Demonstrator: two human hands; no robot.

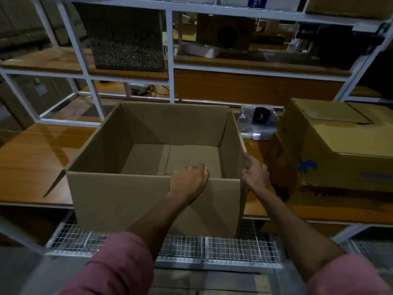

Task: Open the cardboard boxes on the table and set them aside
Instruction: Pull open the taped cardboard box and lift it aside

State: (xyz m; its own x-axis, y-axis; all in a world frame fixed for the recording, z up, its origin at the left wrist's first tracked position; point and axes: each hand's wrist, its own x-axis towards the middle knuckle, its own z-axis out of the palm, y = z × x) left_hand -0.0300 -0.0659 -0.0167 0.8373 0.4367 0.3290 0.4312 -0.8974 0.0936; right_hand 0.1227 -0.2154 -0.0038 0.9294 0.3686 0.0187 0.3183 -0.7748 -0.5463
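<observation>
Head view: open cardboard box (157,194) at near bench (32,158) edge, overhanging it. Left hand (188,180) curls over near rim; right hand (255,174) pinches right-corner flap. Empty, likely light; walls flex, so grip rims near corners. Second box (340,145) sits right, closed.

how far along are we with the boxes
Done: the big box stands open and empty. In hand: left hand grips its near rim, right hand holds the right corner, likely to move it aside. Left: the closed box on the right.
</observation>
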